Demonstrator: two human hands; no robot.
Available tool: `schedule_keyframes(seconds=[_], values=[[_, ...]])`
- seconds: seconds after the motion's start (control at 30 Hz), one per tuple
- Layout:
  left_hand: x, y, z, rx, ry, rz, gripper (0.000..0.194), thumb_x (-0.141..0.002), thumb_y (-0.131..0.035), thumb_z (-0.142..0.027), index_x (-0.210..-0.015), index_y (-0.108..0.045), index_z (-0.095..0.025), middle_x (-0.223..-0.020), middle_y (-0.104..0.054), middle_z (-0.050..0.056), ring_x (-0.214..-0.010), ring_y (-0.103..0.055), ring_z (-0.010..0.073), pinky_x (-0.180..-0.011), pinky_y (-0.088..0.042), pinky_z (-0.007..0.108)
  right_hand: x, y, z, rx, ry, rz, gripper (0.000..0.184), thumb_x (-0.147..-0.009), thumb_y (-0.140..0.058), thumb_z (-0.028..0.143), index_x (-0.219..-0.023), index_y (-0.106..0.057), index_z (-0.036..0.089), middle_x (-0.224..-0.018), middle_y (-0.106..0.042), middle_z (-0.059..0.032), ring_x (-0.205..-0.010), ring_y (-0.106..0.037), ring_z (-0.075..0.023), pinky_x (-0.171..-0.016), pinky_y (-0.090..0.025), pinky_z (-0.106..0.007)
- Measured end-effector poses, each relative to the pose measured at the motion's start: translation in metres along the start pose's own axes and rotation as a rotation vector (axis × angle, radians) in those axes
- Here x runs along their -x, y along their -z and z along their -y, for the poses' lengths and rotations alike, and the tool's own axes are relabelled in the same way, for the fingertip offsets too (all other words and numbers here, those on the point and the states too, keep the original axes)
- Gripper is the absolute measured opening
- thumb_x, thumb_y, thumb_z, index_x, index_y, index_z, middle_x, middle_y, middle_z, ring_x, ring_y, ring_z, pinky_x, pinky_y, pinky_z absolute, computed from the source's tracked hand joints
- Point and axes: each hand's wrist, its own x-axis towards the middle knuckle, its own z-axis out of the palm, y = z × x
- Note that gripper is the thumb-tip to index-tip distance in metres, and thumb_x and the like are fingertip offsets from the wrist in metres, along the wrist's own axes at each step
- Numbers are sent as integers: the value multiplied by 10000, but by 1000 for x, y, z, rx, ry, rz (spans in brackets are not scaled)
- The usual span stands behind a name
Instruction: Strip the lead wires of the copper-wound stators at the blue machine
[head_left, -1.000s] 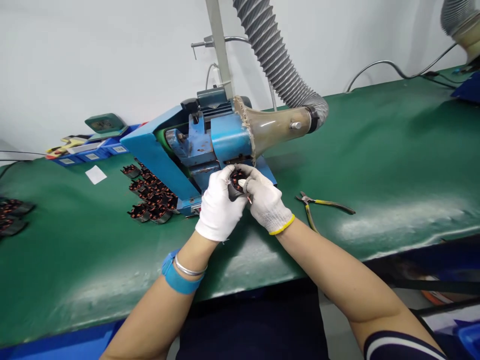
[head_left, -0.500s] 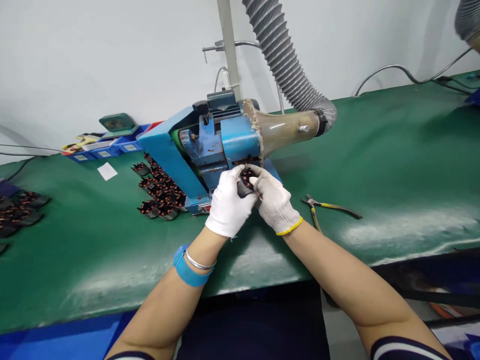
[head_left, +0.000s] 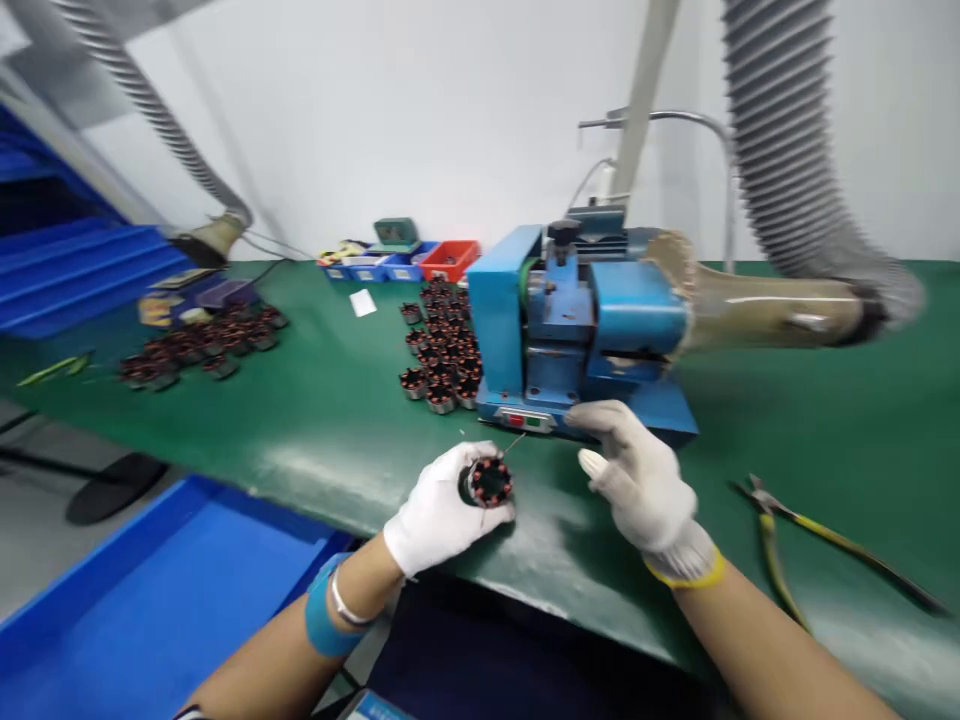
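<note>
My left hand (head_left: 442, 505), in a white glove, grips a motor stator (head_left: 491, 482) with copper windings above the front of the bench. A thin wire end sticks up from the stator. My right hand (head_left: 637, 475), in a white glove with a yellow cuff, is apart from it, fingers spread and holding nothing. It hovers just in front of the blue belt-driven machine (head_left: 637, 305), whose base carries a red and green switch (head_left: 523, 421). More stators (head_left: 441, 362) stand in a group left of the machine.
Yellow-handled pliers (head_left: 780, 530) lie open at the right. A second group of stators (head_left: 206, 345) sits at the far left. Small blue and red bins (head_left: 450, 260) line the wall. A blue tray (head_left: 172, 590) is below the bench edge; a grey hose (head_left: 787, 150) hangs behind.
My hands have parted: the left has drawn the stator back from the machine toward the bench's front, and the right has let go of it. The view has turned left.
</note>
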Motion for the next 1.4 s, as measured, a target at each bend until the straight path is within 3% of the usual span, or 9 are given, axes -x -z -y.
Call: schedule_keyframes(seconds=[0.13,0.23,0.33,0.47,0.63,0.87,1.03,1.23,1.4], values=[[14,77,62,-347,349,-84,660,-633,-742,-541,-1176,-572,-205,-1189,-656,108,-1146,-608,308,-1023,-469,461,2,-1,3,86,53,24,257,-851,-595,323,-1092,-619,238,-1078,-609,-94,-997,-597,-254,-856,-517,-397],[-1,132,102,-609,629,-231,882,-654,-616,-695,-1225,-504,-33,-1286,-544,294,-1229,-507,439,-1031,-397,558,3,-3,5,157,86,49,261,-848,-593,326,-1097,-609,249,-1074,-610,-95,-966,-608,-258,-849,-534,-411],[-24,151,121,-596,616,-190,912,-642,-624,-677,-1221,-505,18,-1394,-426,345,-1358,-344,469,-1112,-280,561,4,-5,3,224,128,87,272,-847,-589,320,-1110,-595,252,-1073,-608,-96,-969,-615,-263,-850,-538,-422],[-60,127,122,-456,472,-82,1051,-554,-747,-605,-1391,-397,-76,-1507,-363,219,-1412,-322,365,-1172,-258,434,3,-5,-6,320,177,115,268,-840,-592,329,-1095,-600,246,-1047,-621,-94,-967,-629,-272,-814,-547,-420],[-96,92,115,-250,364,-59,1011,-651,-733,-415,-1496,-231,-177,-1438,-504,100,-1296,-514,244,-1105,-389,317,0,-3,-17,360,145,97,222,-858,-569,357,-1047,-618,250,-996,-638,-81,-906,-646,-261,-776,-559,-414],[-72,87,98,-184,398,-119,733,-527,-822,-434,-1176,-597,-177,-1174,-676,98,-1110,-632,289,-1030,-471,406,0,-8,-10,328,153,133,186,-855,-579,316,-1015,-615,229,-973,-640,-66,-893,-646,-215,-780,-555,-355],[-39,60,48,65,279,-382,638,-541,-833,-424,-1039,-524,-172,-1051,-691,99,-974,-678,255,-938,-530,445,3,-19,2,270,74,230,220,-804,-615,290,-1004,-632,200,-991,-649,-82,-920,-649,-228,-794,-556,-374],[-41,-10,-25,215,-55,-198,694,-626,-791,-305,-1231,-465,-206,-1061,-675,70,-966,-680,222,-909,-560,412,1,-21,9,52,-164,189,510,-751,-690,371,-1198,-555,165,-1144,-629,-129,-1003,-641,-255,-845,-555,-397],[-64,-30,-54,308,-26,23,584,-633,-780,-309,-1160,-552,-203,-1106,-674,65,-1002,-672,233,-892,-574,390,-6,-6,2,155,-38,-11,211,-891,-497,266,-1045,-627,203,-1004,-658,-81,-946,-626,-206,-861,-515,-357]])
